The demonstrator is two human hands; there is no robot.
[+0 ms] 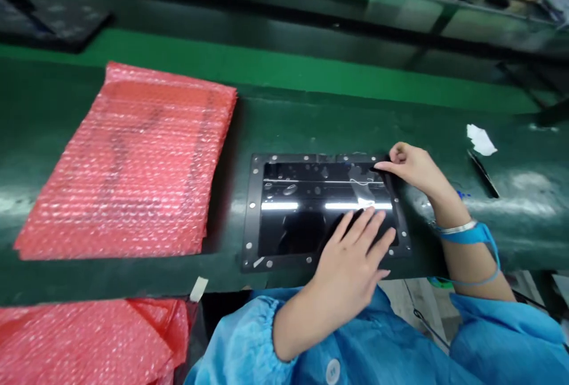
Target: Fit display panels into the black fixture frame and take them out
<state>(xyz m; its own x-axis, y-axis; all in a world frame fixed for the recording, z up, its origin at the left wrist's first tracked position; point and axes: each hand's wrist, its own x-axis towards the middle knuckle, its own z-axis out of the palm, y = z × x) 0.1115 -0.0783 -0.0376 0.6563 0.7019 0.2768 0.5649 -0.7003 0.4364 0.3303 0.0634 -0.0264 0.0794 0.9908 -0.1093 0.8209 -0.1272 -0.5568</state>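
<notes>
A black glossy panel (293,219) in a dark frame with small round fasteners lies flat on the green bench (311,124). My left hand (355,252) rests flat on its lower right part, fingers spread. My right hand (411,166) pinches the panel's upper right edge, where a clear protective film (362,186) wrinkles on the surface. A blue strap (471,234) and a metal bangle circle my right wrist.
A stack of pink bubble-wrap bags (128,160) lies to the panel's left, and more pink wrap (84,337) sits below the bench's front edge. A white scrap (480,139) and a thin dark tool (483,173) lie at the right. A dark tray (53,21) sits far left.
</notes>
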